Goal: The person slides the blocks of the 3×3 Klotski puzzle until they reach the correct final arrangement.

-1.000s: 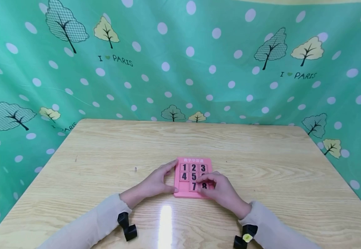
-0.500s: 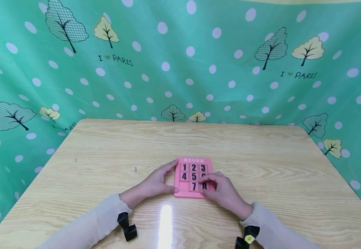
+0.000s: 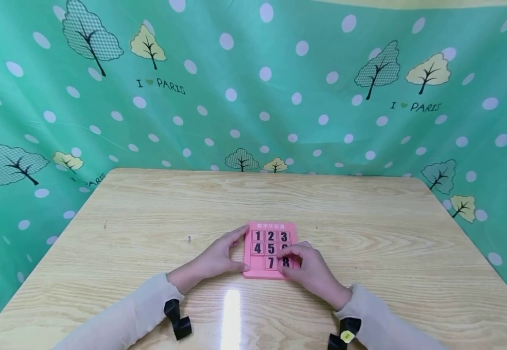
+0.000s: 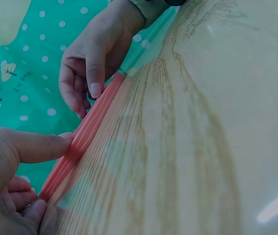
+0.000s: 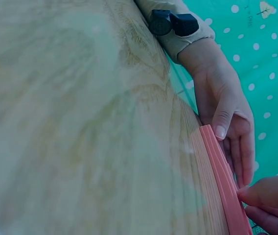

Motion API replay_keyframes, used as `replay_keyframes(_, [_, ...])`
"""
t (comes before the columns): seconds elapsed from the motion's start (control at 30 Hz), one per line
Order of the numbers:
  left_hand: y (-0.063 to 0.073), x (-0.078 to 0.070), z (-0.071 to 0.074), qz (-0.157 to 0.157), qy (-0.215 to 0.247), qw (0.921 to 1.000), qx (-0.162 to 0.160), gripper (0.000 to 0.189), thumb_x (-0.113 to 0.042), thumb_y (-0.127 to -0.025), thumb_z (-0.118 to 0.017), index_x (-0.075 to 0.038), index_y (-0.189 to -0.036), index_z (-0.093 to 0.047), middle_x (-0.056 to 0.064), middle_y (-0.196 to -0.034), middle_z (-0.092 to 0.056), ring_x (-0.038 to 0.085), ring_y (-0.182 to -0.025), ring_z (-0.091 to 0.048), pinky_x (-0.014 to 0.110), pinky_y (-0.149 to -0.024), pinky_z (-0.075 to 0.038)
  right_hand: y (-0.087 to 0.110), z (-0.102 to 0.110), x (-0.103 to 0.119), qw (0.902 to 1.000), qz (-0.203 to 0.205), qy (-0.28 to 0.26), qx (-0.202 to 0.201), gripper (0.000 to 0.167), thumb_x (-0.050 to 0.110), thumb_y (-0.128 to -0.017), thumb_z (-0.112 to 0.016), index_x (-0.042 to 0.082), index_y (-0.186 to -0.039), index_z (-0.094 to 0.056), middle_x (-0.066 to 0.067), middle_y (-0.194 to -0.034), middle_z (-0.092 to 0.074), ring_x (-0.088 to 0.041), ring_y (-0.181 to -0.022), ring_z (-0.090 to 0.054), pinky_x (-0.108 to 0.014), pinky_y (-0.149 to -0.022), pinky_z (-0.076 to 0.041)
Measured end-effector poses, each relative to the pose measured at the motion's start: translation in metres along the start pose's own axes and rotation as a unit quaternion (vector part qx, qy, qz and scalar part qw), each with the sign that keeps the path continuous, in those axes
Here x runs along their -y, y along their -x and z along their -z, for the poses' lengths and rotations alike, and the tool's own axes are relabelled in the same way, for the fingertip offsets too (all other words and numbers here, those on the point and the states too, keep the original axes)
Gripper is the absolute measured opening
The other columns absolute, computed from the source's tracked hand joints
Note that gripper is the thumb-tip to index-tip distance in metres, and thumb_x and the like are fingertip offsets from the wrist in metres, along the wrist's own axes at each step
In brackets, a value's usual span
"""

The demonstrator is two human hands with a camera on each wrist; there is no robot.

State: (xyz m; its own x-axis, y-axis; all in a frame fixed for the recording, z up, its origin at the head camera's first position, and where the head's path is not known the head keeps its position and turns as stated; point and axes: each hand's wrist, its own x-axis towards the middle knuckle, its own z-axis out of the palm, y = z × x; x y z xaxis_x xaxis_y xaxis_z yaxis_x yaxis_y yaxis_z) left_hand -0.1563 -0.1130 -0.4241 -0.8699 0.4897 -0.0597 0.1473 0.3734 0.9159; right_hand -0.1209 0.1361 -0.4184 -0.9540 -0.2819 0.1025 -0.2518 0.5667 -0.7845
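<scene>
A pink number slide puzzle (image 3: pixel 246 274) lies on the wooden table, with tiles 1 to 5, 7 and 8 readable and an open slot at the lower left. My left hand (image 3: pixel 215 256) holds its left edge, thumb at the near corner and forefinger at the far one. In the left wrist view, the left thumb (image 4: pixel 46 148) presses on the puzzle's pink side (image 4: pixel 87 134). My right hand (image 3: pixel 312 269) is over the puzzle's lower right, its bent thumb and forefinger at the 8 tile (image 3: pixel 286 262). It partly hides the tile above.
The wooden table (image 3: pixel 170 204) extends around the puzzle, with a bright light reflection near its front. A green dotted curtain (image 3: pixel 253 97) stands behind and at both sides. Black cameras sit on the left wrist (image 3: pixel 178 320) and right wrist (image 3: pixel 345 331).
The right hand shifts slightly right, then back left, over the lower right tiles. The left hand keeps its place and the tiles show no clear change. The head view tilts slightly.
</scene>
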Motion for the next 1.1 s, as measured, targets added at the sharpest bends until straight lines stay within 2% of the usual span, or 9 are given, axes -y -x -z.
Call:
replay_keyframes(0.63, [0.003, 0.001, 0.000, 0.004, -0.013, 0.9999, -0.004, 0.093, -0.011, -0.072, -0.079, -0.008, -0.149, -0.027, 0.012, -0.153, -0.026, 0.033, -0.136, -0.031, 0.044, -0.112, -0.028, -0.004, -0.007, 0.004, 0.9997, 0.022, 0.002, 0.013, 0.023, 0.007, -0.073, -0.077, 0.018, -0.093, -0.072, 0.004, -0.095, -0.060, -0.013, -0.090, -0.050, -0.024, -0.078, -0.047])
replay_keyframes(0.87, [0.002, 0.000, 0.000, 0.001, -0.018, 0.9998, -0.003, 0.093, -0.012, -0.073, -0.079, -0.009, -0.149, -0.027, 0.012, -0.154, -0.025, 0.033, -0.138, -0.028, 0.045, -0.113, -0.026, -0.006, -0.010, 0.007, 0.9991, 0.040, 0.002, 0.014, 0.022, 0.008, -0.074, -0.077, 0.018, -0.093, -0.072, 0.005, -0.099, -0.063, -0.014, -0.096, -0.052, -0.030, -0.086, -0.046])
replay_keyframes(1.1, [0.000, 0.001, 0.000, -0.003, -0.025, 0.9997, -0.001, 0.094, -0.010, -0.071, -0.079, -0.008, -0.149, -0.026, 0.012, -0.153, -0.025, 0.034, -0.137, -0.029, 0.046, -0.113, -0.025, -0.011, -0.015, 0.008, 0.9982, 0.058, 0.009, 0.015, 0.021, 0.006, -0.074, -0.076, 0.016, -0.093, -0.072, 0.007, -0.095, -0.064, -0.013, -0.095, -0.053, -0.032, -0.086, -0.047])
